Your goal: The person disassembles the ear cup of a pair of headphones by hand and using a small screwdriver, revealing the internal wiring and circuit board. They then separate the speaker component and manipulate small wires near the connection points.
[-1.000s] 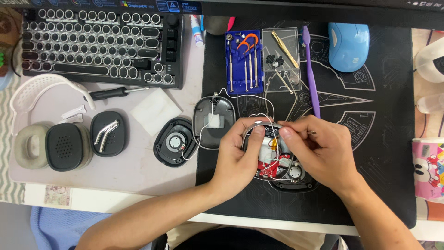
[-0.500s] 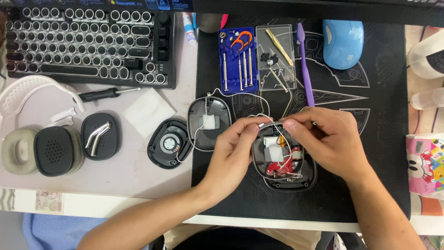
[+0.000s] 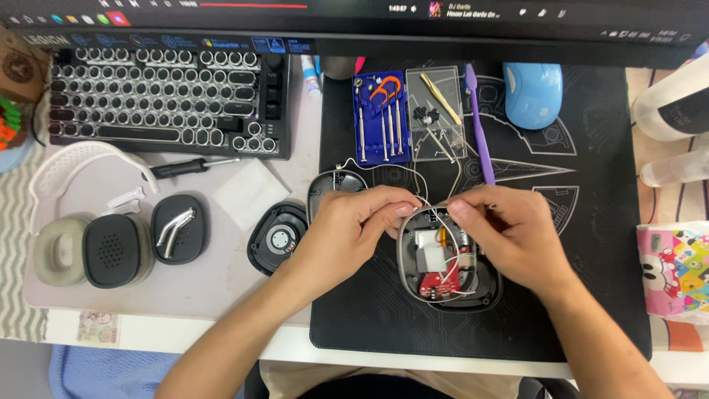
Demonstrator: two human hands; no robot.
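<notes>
Both hands meet over an opened headphone ear cup (image 3: 447, 266) that lies on the black desk mat (image 3: 591, 310), near the front edge of the surface. The left hand (image 3: 354, 225) has its fingers curled, thumb and forefinger pinching a thin white wire (image 3: 422, 201) at the cup's upper rim. The right hand (image 3: 517, 233) pinches the same wire from the other side, its fingertips pressed together just above the exposed red circuit board (image 3: 442, 279) and a white block inside the shell.

Compared with a second ago, the hands have lifted off the cup's interior: earlier they covered most of the electronics, and now the board and wiring lie open to view while the fingers work at the top edge. That suggests the wire has been drawn up and out of the shell rather than pushed in.

Left of the cup sit a second shell (image 3: 336, 188) trailing a wire, a round speaker driver (image 3: 279, 238), two dark ear cushions (image 3: 177, 229) and the white headband (image 3: 74, 159). Behind the hands lie a blue precision screwdriver set (image 3: 380, 118), a purple pry tool (image 3: 480, 125), a blue mouse (image 3: 533, 92) and a keyboard (image 3: 166, 100).
</notes>
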